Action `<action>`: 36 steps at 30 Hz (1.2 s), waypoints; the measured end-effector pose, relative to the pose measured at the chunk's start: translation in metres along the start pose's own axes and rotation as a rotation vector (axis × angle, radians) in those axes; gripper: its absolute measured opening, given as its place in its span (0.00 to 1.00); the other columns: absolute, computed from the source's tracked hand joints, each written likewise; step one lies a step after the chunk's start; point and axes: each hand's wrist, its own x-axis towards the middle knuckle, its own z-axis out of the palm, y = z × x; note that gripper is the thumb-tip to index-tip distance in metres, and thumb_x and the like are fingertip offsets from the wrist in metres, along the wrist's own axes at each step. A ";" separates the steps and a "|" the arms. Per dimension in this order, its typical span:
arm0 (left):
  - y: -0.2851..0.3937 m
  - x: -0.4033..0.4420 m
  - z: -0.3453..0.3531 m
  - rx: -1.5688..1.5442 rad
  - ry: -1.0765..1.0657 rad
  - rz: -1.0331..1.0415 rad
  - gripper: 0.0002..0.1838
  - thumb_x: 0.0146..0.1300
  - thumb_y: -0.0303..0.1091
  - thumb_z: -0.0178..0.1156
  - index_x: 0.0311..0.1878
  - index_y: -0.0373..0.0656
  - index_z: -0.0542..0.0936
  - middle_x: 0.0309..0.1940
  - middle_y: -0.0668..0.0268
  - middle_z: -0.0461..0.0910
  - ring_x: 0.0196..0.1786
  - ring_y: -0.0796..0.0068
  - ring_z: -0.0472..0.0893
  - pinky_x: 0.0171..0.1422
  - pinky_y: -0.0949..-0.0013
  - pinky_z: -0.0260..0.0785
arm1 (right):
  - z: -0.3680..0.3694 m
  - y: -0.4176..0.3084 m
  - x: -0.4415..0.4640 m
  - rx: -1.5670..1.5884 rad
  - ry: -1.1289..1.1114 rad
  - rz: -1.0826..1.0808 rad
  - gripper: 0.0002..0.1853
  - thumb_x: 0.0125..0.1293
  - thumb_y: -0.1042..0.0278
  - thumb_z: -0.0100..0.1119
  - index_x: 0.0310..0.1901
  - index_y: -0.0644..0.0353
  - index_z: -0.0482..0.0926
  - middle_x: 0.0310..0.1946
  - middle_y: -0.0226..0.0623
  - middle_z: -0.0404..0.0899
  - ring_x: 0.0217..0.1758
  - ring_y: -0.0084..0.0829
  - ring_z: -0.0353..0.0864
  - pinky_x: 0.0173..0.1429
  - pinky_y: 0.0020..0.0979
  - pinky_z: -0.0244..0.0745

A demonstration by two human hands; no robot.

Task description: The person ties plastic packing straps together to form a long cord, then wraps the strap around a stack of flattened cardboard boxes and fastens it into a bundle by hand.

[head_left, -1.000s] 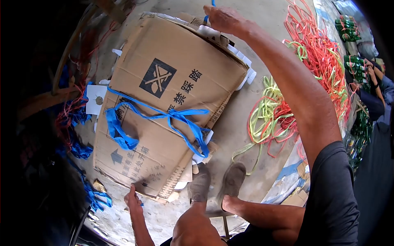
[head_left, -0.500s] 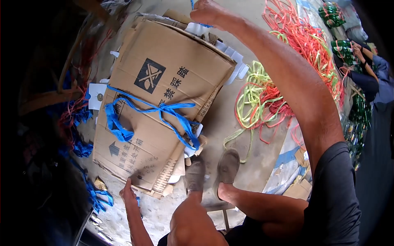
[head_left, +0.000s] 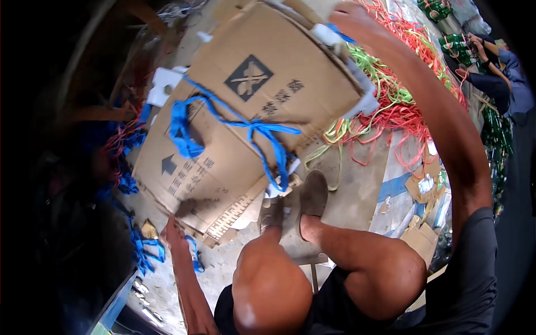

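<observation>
— Where is the cardboard stack?
— The cardboard stack (head_left: 279, 61) is seen from the centre of the view out towards eleven o'clock, set at a slant; printed characters and an arrow are carried on its top sheet. It is crossed by a blue strap (head_left: 249, 124), knotted in a bow, with a loop left towards ten o'clock.

— And the right hand?
— The right hand (head_left: 349, 19) is stretched out to one o'clock, beyond the stack's upper edge. Its fingers are curled nearly closed on a blue strip (head_left: 341, 33); their tips are blurred.

— The left?
— The left hand (head_left: 176, 233) is placed at eight o'clock, its fingertips put to the stack's lower edge. The fingers are partly bent; whether the edge is pinched cannot be told.

— What is shown around them?
— Red and green strapping (head_left: 396, 106) is heaped at two o'clock. Farther out in that direction, bundled green bottles (head_left: 459, 49) are handled by a co-worker (head_left: 516, 84). Blue scraps (head_left: 146, 251) are strewn on the floor (head_left: 357, 162) at eight o'clock, near the left hand. Brown shoes (head_left: 314, 195) are planted at four o'clock, just beside the stack.
</observation>
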 end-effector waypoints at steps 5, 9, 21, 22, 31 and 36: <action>0.035 -0.028 0.033 -0.120 -0.121 0.158 0.16 0.63 0.30 0.76 0.24 0.42 0.78 0.18 0.75 0.70 0.14 0.88 0.60 0.15 0.76 0.45 | -0.056 0.034 -0.087 0.038 0.145 0.107 0.09 0.70 0.70 0.54 0.35 0.62 0.83 0.27 0.35 0.78 0.24 0.32 0.75 0.37 0.43 0.78; 0.067 -0.039 0.065 -0.060 -0.177 0.193 0.15 0.61 0.31 0.78 0.27 0.42 0.79 0.21 0.74 0.71 0.15 0.87 0.60 0.16 0.75 0.46 | -0.095 0.077 -0.172 0.245 0.118 0.075 0.09 0.67 0.69 0.56 0.31 0.64 0.80 0.27 0.25 0.75 0.31 0.19 0.72 0.33 0.31 0.67; 0.098 -0.063 0.186 0.042 -0.516 0.341 0.19 0.65 0.37 0.74 0.24 0.50 0.73 0.16 0.78 0.65 0.15 0.87 0.60 0.17 0.72 0.46 | -0.055 0.220 -0.355 0.362 0.400 0.502 0.09 0.66 0.67 0.56 0.27 0.54 0.76 0.21 0.21 0.69 0.21 0.17 0.65 0.25 0.27 0.57; 0.098 -0.065 0.195 0.042 -0.588 0.336 0.18 0.67 0.38 0.71 0.25 0.49 0.74 0.16 0.78 0.66 0.14 0.87 0.60 0.18 0.73 0.45 | -0.046 0.226 -0.366 0.378 0.442 0.547 0.09 0.66 0.68 0.55 0.26 0.53 0.76 0.20 0.21 0.68 0.19 0.17 0.64 0.24 0.27 0.56; 0.089 -0.103 0.244 0.148 -0.663 0.353 0.16 0.71 0.39 0.65 0.26 0.49 0.74 0.16 0.77 0.64 0.13 0.84 0.59 0.17 0.72 0.46 | 0.011 0.264 -0.429 0.475 0.419 0.735 0.07 0.66 0.68 0.55 0.31 0.56 0.80 0.20 0.21 0.69 0.19 0.17 0.65 0.22 0.28 0.56; 0.104 -0.094 0.255 0.187 -0.725 0.424 0.14 0.68 0.34 0.63 0.25 0.49 0.75 0.15 0.77 0.63 0.12 0.83 0.58 0.17 0.71 0.44 | 0.004 0.272 -0.439 0.450 0.406 0.773 0.09 0.67 0.68 0.53 0.36 0.59 0.83 0.20 0.23 0.69 0.20 0.18 0.66 0.21 0.29 0.57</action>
